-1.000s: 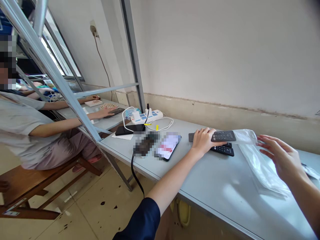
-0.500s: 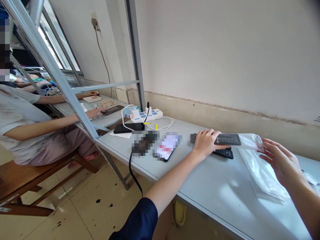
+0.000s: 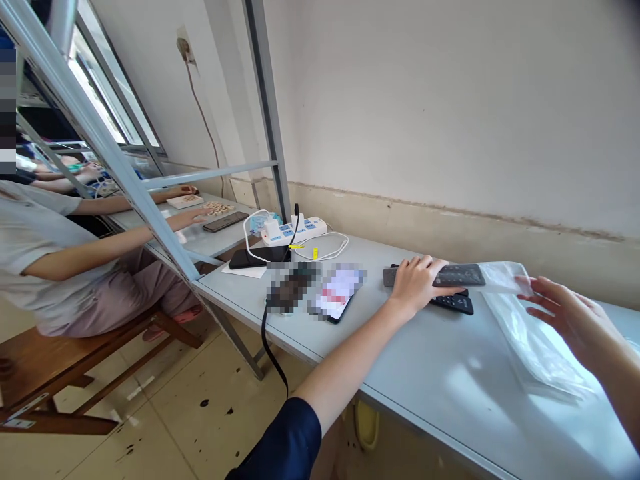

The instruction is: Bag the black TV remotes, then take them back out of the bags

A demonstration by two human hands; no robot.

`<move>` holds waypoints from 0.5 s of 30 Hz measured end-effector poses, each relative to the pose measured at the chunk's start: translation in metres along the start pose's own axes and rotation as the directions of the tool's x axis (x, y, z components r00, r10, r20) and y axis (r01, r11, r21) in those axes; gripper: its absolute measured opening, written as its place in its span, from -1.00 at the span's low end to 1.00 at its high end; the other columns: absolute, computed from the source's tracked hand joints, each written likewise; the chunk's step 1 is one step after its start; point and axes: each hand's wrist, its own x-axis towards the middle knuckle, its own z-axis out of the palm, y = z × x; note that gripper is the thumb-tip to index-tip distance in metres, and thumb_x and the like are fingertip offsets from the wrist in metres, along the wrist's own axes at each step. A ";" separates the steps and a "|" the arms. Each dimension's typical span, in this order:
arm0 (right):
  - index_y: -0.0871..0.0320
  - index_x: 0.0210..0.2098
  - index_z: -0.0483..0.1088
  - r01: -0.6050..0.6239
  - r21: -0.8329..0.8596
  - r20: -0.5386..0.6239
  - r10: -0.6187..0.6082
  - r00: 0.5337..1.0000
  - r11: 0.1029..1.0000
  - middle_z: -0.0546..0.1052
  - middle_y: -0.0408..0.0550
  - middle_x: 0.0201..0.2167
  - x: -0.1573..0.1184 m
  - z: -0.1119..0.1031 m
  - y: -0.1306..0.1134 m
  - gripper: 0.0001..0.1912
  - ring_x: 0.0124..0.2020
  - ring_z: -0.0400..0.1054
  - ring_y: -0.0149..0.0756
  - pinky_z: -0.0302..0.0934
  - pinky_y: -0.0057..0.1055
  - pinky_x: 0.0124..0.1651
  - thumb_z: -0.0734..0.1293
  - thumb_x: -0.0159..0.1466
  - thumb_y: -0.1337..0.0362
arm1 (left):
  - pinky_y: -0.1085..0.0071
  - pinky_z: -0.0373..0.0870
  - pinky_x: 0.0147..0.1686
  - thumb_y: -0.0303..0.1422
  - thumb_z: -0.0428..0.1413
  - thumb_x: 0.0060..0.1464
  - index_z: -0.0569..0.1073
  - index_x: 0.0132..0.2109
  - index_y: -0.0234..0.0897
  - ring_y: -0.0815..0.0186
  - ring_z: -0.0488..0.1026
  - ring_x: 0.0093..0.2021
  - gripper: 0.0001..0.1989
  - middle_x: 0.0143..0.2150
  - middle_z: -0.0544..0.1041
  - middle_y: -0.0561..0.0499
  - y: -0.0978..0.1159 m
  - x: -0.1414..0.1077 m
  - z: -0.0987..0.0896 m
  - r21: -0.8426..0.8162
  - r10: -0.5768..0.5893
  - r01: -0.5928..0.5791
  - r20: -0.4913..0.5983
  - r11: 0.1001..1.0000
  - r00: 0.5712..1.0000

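Note:
My left hand (image 3: 416, 285) is wrapped over a dark remote control (image 3: 463, 275), which lies in a clear plastic sleeve (image 3: 504, 277). The sleeve's loose end reaches out to the right beyond the remote. There my right hand (image 3: 573, 317) has its fingertips on the edge of that end, the thumb partly apart below. Under the sleeved remote is another black remote control (image 3: 455, 305), its lower end showing with buttons up. Flat clear plastic bags (image 3: 537, 357) lie on the table beneath my right hand.
Left of my arm lie a phone (image 3: 339, 293) with a lit screen, a blurred-out device (image 3: 291, 288) with a black cable, and a black phone (image 3: 260, 257). Behind them is a white power strip (image 3: 310, 229). A metal bed post (image 3: 115, 153) separates me from a seated person (image 3: 65, 260).
Both hands and the sleeved remote keep nearly the same arrangement; the view has shifted slightly. At left, the other person's near hand has moved off the phone on their table.

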 end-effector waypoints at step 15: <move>0.07 -0.37 0.43 0.048 -0.099 0.154 -0.032 0.988 0.994 0.49 0.02 -0.08 0.030 -0.020 0.022 -0.69 -0.11 0.40 -0.17 0.37 -0.52 -0.42 0.26 0.00 0.02 | 0.37 0.29 -0.15 -0.07 0.21 0.03 0.46 -0.01 -0.21 0.24 0.45 -0.19 -0.56 -0.21 0.52 -0.01 0.001 0.000 0.003 -0.003 0.098 -0.098 0.011 0.995 0.995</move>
